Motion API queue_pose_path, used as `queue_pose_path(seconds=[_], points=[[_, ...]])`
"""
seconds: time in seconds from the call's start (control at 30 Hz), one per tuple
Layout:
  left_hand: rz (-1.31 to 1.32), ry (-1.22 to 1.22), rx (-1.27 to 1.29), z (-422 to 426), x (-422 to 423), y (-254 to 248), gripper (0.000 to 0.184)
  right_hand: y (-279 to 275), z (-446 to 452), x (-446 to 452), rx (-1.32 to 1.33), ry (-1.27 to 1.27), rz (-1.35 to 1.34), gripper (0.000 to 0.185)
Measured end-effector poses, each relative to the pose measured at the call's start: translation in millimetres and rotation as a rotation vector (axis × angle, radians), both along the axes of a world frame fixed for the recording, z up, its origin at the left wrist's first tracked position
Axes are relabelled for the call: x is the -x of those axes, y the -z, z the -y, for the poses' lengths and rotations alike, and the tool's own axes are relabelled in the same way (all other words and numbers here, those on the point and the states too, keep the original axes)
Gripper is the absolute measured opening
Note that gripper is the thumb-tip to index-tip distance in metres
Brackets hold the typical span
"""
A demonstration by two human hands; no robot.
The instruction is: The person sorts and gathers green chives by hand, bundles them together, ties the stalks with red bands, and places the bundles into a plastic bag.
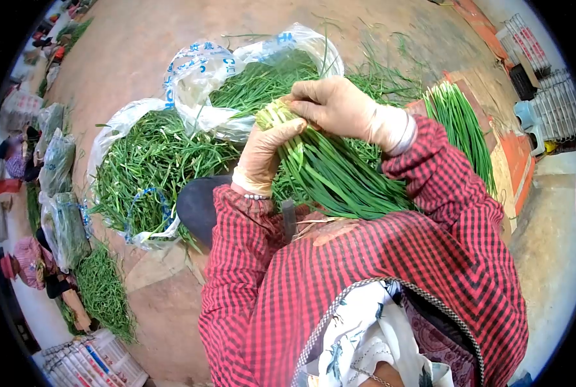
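Observation:
A thick bunch of garlic chives [343, 177] lies across in front of me, its pale cut ends up and to the left, its green leaves trailing down to my lap. My left hand [262, 155], in a thin pale glove, is wrapped around the bunch just below the pale ends. My right hand [349, 109], gloved too, has its fingers pinched together at those ends from the other side. Its fingertips are partly hidden, so I cannot make out single stalks between them.
Bags of loose greens stand ahead: one clear bag [201, 119] behind, another bag [97, 151] at left. A neat pile of chives [462, 129] rests on boards to the right. Stacked crates [552, 109] line the right wall. Far left, other people sit near filled bags [57, 164] and a heap of greens [101, 290].

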State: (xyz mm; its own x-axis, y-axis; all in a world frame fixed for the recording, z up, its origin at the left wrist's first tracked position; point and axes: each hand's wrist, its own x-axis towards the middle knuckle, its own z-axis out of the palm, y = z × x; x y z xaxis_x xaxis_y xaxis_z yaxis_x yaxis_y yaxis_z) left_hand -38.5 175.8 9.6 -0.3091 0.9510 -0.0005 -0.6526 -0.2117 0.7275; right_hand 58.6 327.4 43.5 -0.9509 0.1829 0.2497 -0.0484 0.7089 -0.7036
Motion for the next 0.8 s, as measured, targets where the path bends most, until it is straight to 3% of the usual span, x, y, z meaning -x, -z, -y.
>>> queue_pose_path(seconds=[0.07,0.13,0.27,0.33,0.37,0.47,0.53,0.6,0.67,0.7,0.73,0.77,0.8], points=[[-0.009,0.033,0.045,-2.4,3.8,3.1,0.041,-26.9,0.7,3.4,0.098,0.001,0.274,0.024],[-0.017,-0.078,0.061,-8.3,4.0,2.0,0.041,-35.8,-1.3,7.9,-0.069,-0.008,0.106,0.028],[-0.002,-0.341,0.094,-6.4,16.9,-15.8,0.045,-58.6,-14.9,14.2,0.517,0.092,-0.146,0.02],[0.038,-0.466,0.02,4.4,43.2,-14.3,0.043,-48.1,-17.6,9.2,0.519,-0.043,-0.228,0.013],[0.024,-0.594,0.012,11.7,58.5,-12.8,0.039,-35.1,-13.8,1.8,0.299,-0.215,-0.264,0.013],[0.083,-0.813,-0.057,53.9,116.7,4.5,0.021,19.0,-10.2,-33.8,-0.336,-0.359,-0.143,0.017],[0.058,-0.889,-0.101,83.1,134.8,4.5,0.016,52.5,-14.8,-62.4,-0.309,-0.179,0.575,0.02],[-0.06,-1.03,-0.031,109.1,133.2,4.9,0.018,97.2,-44.4,-89.9,-0.086,-0.028,0.884,0.02],[-0.134,-1.155,0.021,132.7,131.4,14.5,0.021,126.4,-70.1,-125.2,0.046,0.067,0.772,0.026],[0.078,-1.109,-0.001,145.5,138.8,20.5,0.024,136.1,-77.2,-139.7,0.017,0.105,0.677,0.029],[0.028,-1.184,0.049,148.9,134.7,20.0,0.025,138.1,-79.2,-147.1,-0.013,0.145,0.581,0.032],[0.067,-1.122,0.02,158.4,137.2,25.4,0.027,139.1,-87.5,-150.1,0.079,0.181,0.546,0.036],[0.109,-1.056,-0.012,166.2,139.7,32.2,0.028,120.6,-85.7,-143.7,0.45,0.26,0.572,0.033]])
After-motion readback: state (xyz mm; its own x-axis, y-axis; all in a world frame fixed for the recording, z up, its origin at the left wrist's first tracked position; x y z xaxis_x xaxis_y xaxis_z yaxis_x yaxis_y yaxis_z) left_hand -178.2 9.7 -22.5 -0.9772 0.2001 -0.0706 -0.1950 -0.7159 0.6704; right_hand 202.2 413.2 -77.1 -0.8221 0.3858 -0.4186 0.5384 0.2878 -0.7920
